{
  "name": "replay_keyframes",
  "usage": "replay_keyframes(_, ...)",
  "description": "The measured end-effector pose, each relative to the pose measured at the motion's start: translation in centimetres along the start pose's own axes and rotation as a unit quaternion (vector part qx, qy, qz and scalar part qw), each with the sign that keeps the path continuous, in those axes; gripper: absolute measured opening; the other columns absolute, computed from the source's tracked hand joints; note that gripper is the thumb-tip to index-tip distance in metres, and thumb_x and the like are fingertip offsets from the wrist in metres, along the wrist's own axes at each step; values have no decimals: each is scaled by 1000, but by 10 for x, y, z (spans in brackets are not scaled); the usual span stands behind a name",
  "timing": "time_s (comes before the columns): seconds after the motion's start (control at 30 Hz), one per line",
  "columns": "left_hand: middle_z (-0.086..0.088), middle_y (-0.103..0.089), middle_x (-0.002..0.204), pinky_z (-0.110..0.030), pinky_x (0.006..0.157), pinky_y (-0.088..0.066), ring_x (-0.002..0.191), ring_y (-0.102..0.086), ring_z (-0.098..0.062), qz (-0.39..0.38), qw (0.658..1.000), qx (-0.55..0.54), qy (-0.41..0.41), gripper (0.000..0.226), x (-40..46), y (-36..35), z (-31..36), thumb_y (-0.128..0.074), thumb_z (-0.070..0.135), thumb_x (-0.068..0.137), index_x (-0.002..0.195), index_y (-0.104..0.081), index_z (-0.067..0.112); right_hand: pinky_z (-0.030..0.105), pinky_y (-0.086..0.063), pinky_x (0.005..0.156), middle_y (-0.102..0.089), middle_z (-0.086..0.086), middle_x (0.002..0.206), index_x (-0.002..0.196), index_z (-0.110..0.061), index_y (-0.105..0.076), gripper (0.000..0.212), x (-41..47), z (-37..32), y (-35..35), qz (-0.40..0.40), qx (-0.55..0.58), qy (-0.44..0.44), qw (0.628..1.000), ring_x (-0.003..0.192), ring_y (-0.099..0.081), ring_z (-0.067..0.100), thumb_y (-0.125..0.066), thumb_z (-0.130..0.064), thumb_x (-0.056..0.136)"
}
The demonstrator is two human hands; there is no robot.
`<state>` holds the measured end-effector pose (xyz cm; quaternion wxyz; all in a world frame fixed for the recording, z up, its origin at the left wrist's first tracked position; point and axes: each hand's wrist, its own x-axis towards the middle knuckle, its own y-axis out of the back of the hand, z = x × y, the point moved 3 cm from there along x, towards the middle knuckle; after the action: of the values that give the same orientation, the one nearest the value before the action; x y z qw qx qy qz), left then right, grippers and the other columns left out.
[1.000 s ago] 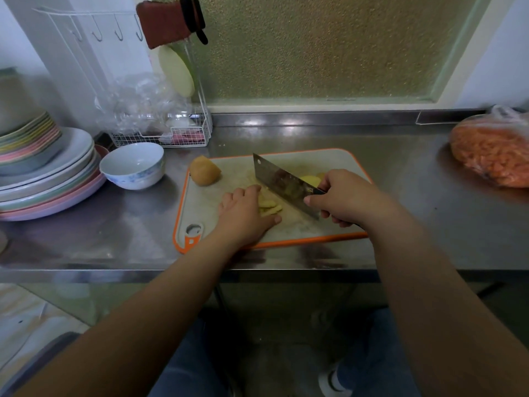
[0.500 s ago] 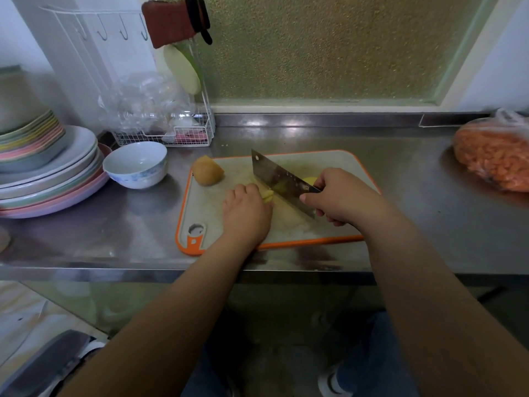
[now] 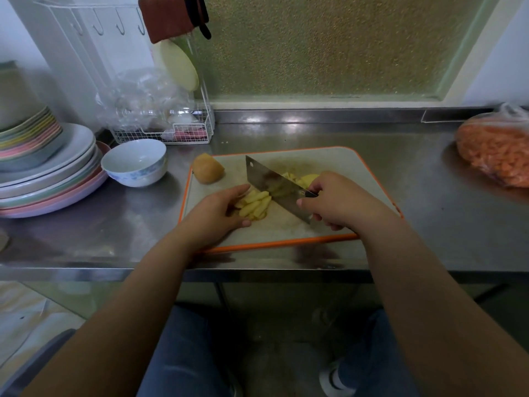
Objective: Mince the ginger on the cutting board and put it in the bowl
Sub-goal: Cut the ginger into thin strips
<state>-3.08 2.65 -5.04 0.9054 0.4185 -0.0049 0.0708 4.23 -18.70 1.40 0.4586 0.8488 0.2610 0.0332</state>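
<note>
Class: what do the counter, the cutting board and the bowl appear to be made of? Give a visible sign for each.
Counter: probably stainless steel; grey, brushed, mirrors light. Cutting board: likely plastic; matte pale face, bright orange rim. Bowl: seemingly glazed ceramic; glossy white, faint blue pattern.

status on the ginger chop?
Right hand grips cleaver. Left hand steadies ginger strips on board. Bowl empty. Nothing in the way.

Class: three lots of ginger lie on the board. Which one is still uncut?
The brown ginger lump at the board's far-left corner; the others are yellow cut strips.
</note>
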Motion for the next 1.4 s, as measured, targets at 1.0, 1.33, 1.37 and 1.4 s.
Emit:
replay_keyframes(1.0, 0, -52, 121, -23, 85, -36, 110, -51, -16, 144, 987, 70, -11, 49, 5, -26, 21, -71, 37, 81, 122, -49, 22, 38, -54, 62, -66, 15, 79, 82, -12, -59, 16, -6, 2, -2, 3, -28, 5, 1000, 62, -62, 27, -53, -25, 91)
replay_keyframes(1.33, 5, -41, 106, -25, 84, -36, 101, -45, -16, 156, 982, 91, -49, 35, 10, -27, 23, -74, 32, 76, 102, -53, 22, 39, -54, 67, -61, 9, 76, 88, -11, -59, 18, -1, -5, -10, 4, -58, 15, 998, 71, -62, 26, -52, -28, 91)
replay_keyframes(1.37, 5, -41, 104, -26, 86, -37, 101, -45, -16, 146, 984, 86, -53, 32, 12, -26, 23, -74, 31, 76, 99, -53, 22, 40, -55, 67, -60, 9, 76, 88, -11, -59, 18, -1, -7, -11, 3, -58, 16, 998, 71, -62, 27, -52, -27, 90)
replay_keyframes(1.4, 5, -41, 103, -25, 86, -37, 100, -46, -15, 140, 985, 81, -56, 30, 13, -26, 23, -74, 30, 76, 97, -54, 23, 40, -55, 67, -60, 10, 77, 89, -10, -59, 18, 0, -7, -12, 4, -58, 17, 998, 73, -61, 27, -51, -26, 90)
